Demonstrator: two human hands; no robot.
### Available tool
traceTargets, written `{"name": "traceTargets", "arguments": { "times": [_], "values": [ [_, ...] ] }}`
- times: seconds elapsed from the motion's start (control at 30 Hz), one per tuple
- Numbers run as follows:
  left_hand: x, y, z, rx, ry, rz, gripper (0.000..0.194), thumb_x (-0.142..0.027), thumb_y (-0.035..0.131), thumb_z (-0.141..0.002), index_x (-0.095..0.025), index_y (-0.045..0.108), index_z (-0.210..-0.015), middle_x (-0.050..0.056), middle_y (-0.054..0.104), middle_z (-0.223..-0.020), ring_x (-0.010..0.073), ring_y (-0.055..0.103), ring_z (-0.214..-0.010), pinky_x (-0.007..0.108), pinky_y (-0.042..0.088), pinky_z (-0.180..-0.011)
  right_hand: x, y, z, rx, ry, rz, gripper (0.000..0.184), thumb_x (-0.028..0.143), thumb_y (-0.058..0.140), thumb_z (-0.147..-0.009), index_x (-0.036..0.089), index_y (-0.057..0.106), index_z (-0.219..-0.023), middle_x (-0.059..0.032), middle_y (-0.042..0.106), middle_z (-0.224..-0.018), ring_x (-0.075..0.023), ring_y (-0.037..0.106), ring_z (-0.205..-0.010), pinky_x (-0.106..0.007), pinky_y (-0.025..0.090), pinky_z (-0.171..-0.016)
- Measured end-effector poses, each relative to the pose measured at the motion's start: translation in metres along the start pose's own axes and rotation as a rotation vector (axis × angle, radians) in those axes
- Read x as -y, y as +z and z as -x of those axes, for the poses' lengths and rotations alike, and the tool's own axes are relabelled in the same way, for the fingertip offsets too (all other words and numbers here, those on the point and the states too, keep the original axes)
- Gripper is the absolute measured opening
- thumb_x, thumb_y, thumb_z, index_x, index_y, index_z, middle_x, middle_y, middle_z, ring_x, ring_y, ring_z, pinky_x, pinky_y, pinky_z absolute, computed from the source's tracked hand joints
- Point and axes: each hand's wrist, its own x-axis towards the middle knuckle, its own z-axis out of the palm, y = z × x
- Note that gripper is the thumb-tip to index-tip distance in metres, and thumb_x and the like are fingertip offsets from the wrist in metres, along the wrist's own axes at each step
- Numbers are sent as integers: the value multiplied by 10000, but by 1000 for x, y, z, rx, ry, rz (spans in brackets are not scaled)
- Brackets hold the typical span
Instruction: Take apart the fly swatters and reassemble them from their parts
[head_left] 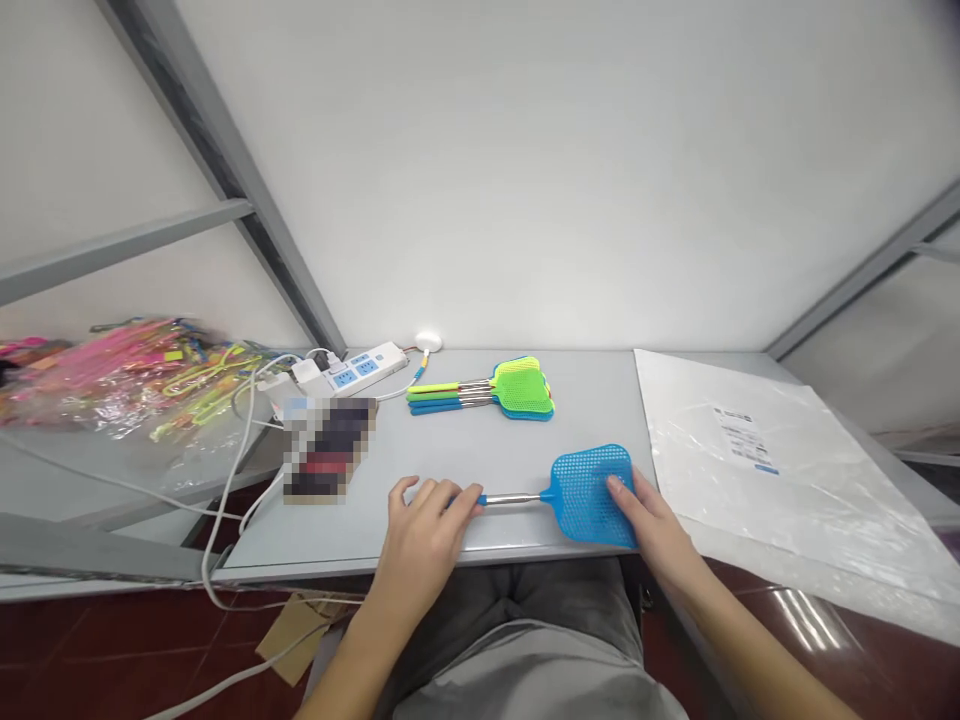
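Observation:
A blue fly swatter [583, 495] with a metal telescopic shaft lies crosswise at the front of the grey table. My left hand [427, 522] is closed round its blue handle, with only the handle's end near the shaft showing. The perforated head is pinched at its right edge by my right hand [654, 520], thumb on top and the other fingers mostly underneath. Farther back, a stack of fly swatters [523, 390] in green, yellow and blue lies with the handles pointing left.
On the right lies a white plastic mailing bag [720, 470] with a label, hanging over the table's front edge. A power strip [367, 367] with plugs and cables stands at the back left, near a blurred-out dark object [334, 450]. Plastic bags of colourful items [165, 375] sit far left.

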Motion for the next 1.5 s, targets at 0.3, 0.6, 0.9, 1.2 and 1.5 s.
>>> {"name": "traceTargets", "arguments": {
  "times": [0.3,0.6,0.9,1.2,1.5],
  "values": [
    [-11,2,23,-18,-108,4,182,-258,435,-999,-204,597,-1063,42,614,-835,202,545,-794,340,358,-734,-90,-81,-7,-330,-60,918,652,553,252,-976,90,427,-1401,-207,382,-1503,-366,300,-1403,-690,164,-1083],
    [-8,30,13,59,-225,99,235,-306,394,-1010,-225,600,-1087,48,630,-915,231,570,-882,356,378,-752,-122,-120,-32,-119,-288,983,573,562,370,-945,217,449,-1396,-86,405,-1521,-273,320,-1424,-549,232,-1149],
    [-12,38,4,40,-259,141,257,-359,372,-1010,-235,595,-1046,44,667,-984,235,608,-940,360,406,-768,-140,-160,-30,-41,-427,937,561,553,468,-913,248,491,-1383,-78,438,-1501,-287,371,-1399,-542,265,-1154],
    [-6,50,-24,46,-281,178,246,-368,393,-999,-252,609,-1017,27,673,-960,224,609,-943,341,407,-772,-114,-159,-32,-88,-435,804,481,525,526,-887,192,629,-1218,-142,597,-1335,-354,527,-1255,-589,360,-1074],
    [-9,61,-29,55,-292,180,257,-396,407,-993,-251,612,-1046,36,661,-961,222,586,-953,346,393,-796,-56,-43,-67,-175,-544,557,495,468,391,-974,195,406,-1386,-135,488,-1425,-260,459,-1309,-443,367,-1079]
  ]
}}
